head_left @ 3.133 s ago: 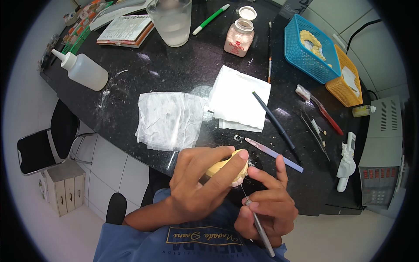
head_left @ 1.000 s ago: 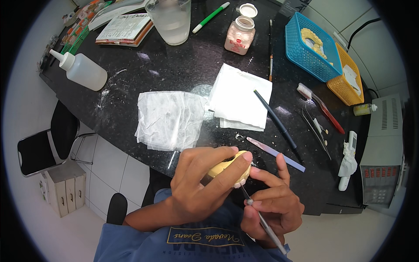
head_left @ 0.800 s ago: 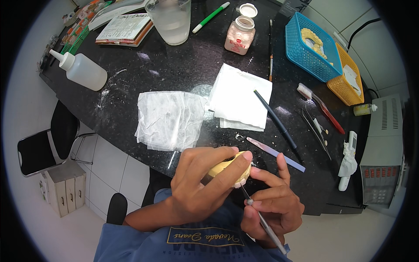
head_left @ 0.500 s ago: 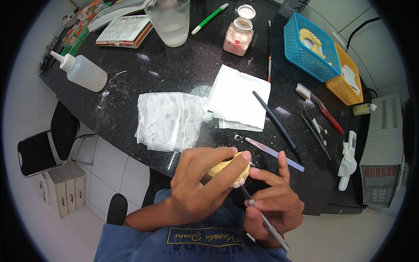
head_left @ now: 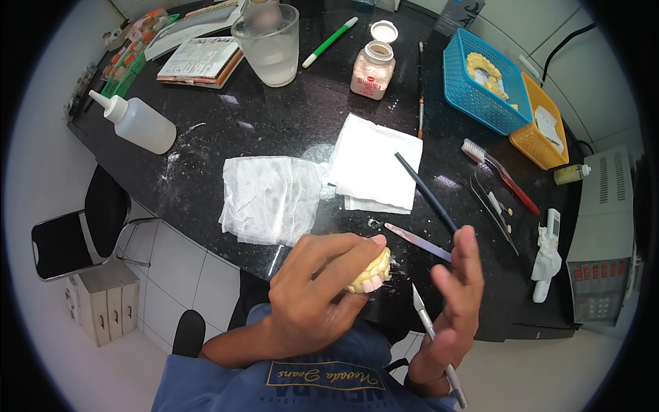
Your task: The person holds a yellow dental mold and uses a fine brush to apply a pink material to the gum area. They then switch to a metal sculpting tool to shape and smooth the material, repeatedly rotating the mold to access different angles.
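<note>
My left hand (head_left: 305, 288) is wrapped round a yellow dental cast (head_left: 367, 278), its front teeth turned toward me; a few of those teeth are pale pinkish white. To the right of it, my right hand (head_left: 456, 316) holds a silver craft knife (head_left: 424, 319) low against the thumb and palm, with the other fingers stretched out. The blade points up and away, apart from the cast. Just beyond the hands lie a flat lavender strip (head_left: 419, 242) with a stained tip and a dark slim pen-like tool (head_left: 427, 192).
Folded white tissues (head_left: 377, 165) and a crinkled white sheet (head_left: 268, 199) lie ahead. Farther off stand a squeeze bottle (head_left: 144, 125), a glass of cloudy water (head_left: 271, 62) and an open jar of pink powder (head_left: 373, 72). To the right are a toothbrush (head_left: 504, 175), tweezers (head_left: 491, 213) and a blue basket (head_left: 480, 103).
The knife tip has come away from the cast as my right hand moved right and opened its fingers. The cast has turned in my left hand, showing its front teeth more.
</note>
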